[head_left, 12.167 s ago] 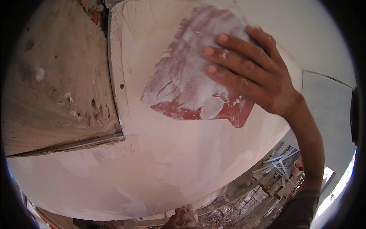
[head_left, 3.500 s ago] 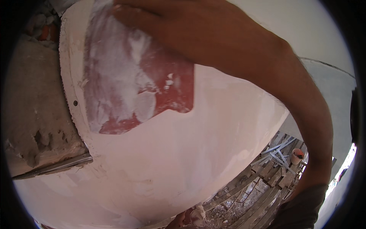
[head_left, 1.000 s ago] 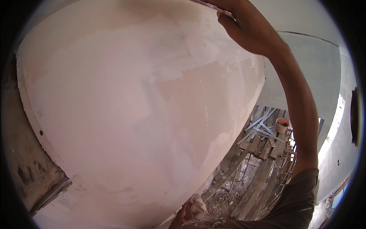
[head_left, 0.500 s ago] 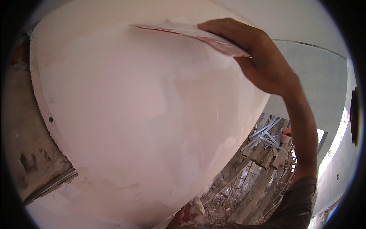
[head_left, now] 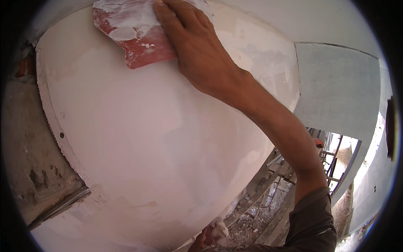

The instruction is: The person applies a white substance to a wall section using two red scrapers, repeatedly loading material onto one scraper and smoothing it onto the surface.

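My right hand [head_left: 197,54] is closed on a red plastic plaster spreader [head_left: 151,52], thumb and fingers over its face. White plaster is smeared thickly across the spreader's upper part. It lies over the top of a pale pinkish plastered wall panel [head_left: 138,122]; whether its far edge touches the surface cannot be made out. At the bottom edge, my left hand [head_left: 202,240] shows only in part, beside a plaster-coated whitish lump [head_left: 220,232]. It appears closed, but what it grips is mostly hidden.
Bare rough masonry [head_left: 25,147] borders the panel's ragged left edge. A grey-green board [head_left: 338,88] stands at the right. Below right are wooden planks [head_left: 275,224], rubble and metal pieces. An orange-red bucket [head_left: 319,143] is partly hidden behind my forearm.
My right hand has swept left and upward with the spreader. The spreader has turned from nearly edge-on to showing its plaster-smeared face. My left hand stays low at nearly the same spot.
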The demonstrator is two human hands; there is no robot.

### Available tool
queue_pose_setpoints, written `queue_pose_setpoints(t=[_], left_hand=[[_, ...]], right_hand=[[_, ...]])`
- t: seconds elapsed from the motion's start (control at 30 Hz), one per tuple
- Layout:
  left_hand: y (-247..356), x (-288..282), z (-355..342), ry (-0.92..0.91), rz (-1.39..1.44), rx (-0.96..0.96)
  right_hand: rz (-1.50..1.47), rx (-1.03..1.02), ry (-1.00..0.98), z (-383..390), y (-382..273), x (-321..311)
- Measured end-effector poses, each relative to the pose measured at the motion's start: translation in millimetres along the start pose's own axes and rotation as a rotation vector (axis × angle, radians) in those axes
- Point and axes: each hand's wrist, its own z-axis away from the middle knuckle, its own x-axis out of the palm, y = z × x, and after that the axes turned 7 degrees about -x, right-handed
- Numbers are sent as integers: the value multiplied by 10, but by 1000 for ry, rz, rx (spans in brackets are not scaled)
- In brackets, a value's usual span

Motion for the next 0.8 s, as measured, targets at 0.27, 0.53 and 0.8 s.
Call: queue_pose_setpoints(t=[0.27, 0.53, 0.8], left_hand=[[-14, -25, 25, 13, 17, 22], [-96, 16, 54, 11, 32, 0], [-13, 94, 54, 10, -7, -6]], right_hand=[[-36, 48, -166, -82, 16, -28], [85, -131, 2, 51, -134, -85], [-280, 292, -194, 774, -199, -1068]])
